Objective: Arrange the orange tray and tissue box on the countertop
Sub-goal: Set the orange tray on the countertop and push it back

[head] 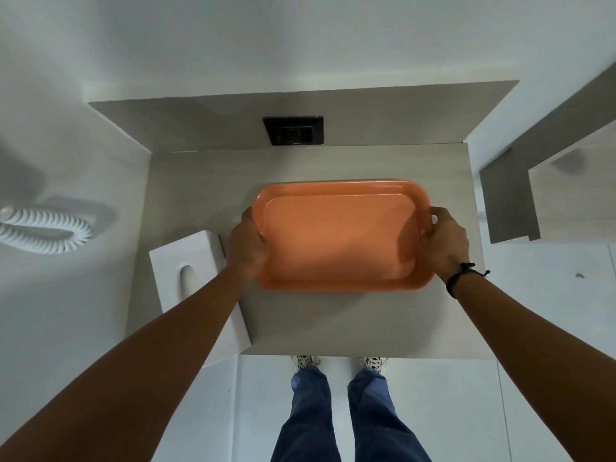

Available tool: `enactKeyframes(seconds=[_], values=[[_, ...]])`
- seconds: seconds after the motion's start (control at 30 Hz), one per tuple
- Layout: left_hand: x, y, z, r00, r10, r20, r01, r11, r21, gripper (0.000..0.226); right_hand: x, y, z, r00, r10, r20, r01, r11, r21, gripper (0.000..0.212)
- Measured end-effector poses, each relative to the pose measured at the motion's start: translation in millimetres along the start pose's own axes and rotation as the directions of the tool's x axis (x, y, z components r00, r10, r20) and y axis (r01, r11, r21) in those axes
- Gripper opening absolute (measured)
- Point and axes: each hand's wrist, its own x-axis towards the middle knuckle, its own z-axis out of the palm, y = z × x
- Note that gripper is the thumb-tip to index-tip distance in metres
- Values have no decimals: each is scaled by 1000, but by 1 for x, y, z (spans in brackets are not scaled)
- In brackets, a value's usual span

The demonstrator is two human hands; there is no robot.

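An empty orange tray [340, 238] is in the middle of the pale wood-grain countertop [333, 325]; whether it rests on the surface or hangs just above it I cannot tell. My left hand [246, 245] grips its left rim, thumb inside the edge. My right hand [445, 241] grips the right rim the same way. A white tissue box [191, 261] with an oval slot lies at the counter's left edge, just left of my left hand, partly hidden by my left forearm and overhanging the counter's front corner.
A black wall socket [294, 130] sits in the backsplash behind the tray. A white coiled cord [46, 231] hangs on the left wall. A grey shelf unit [510, 198] stands to the right. My feet [338, 361] are at the counter's front edge.
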Motion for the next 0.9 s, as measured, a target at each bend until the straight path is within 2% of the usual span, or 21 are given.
enactKeyframes(seconds=[0.13,0.2,0.27,0.33,0.43,0.57,0.9], values=[[-6,-4,8,999,38,-35,-34,993,110,67,-11,-4,-5,999,-37,18,37,999,-31,56],[-24,-7,18,986,127,-109,-106,977,186,67,-28,-1,-5,988,-150,-19,147,981,-127,64],[-51,-14,32,951,273,-142,-227,934,278,69,-56,10,1,940,-337,-56,309,909,-279,68],[-82,-27,49,903,413,-121,-347,865,362,75,-88,25,13,890,-457,3,421,818,-393,75],[-125,-56,73,858,514,-14,-451,766,458,84,-128,50,33,841,-521,144,525,724,-448,79],[-152,-80,92,851,523,40,-481,748,457,90,-151,74,52,788,-560,255,605,632,-484,77],[-134,-73,94,866,499,30,-449,750,486,101,-139,71,60,780,-560,279,615,600,-512,82]])
